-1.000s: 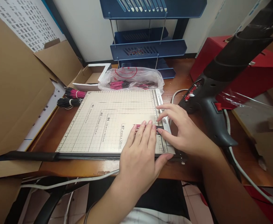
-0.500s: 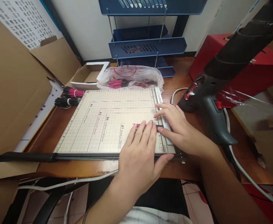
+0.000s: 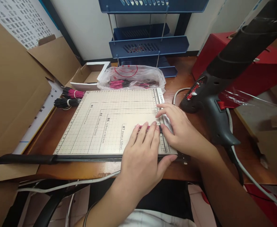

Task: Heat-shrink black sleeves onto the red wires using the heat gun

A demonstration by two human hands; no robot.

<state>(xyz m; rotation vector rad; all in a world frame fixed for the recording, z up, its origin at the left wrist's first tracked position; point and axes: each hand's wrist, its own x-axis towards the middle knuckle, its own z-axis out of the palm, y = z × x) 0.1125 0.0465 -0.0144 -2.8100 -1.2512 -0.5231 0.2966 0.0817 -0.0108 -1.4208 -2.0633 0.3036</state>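
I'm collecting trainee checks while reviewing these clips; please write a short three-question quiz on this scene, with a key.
1. Multiple choice: what lies under the fingers of the left hand?
A) a sheet of paper
B) pink-and-black strands
C) a ruler

2. True or false: the plastic bag rests on the middle of the cutter board.

3. Fill in: seen from the person, the dark gun-shaped tool is to the ____ of the cutter board.

Key:
1. B
2. False; the plastic bag lies beyond the board's far edge.
3. right
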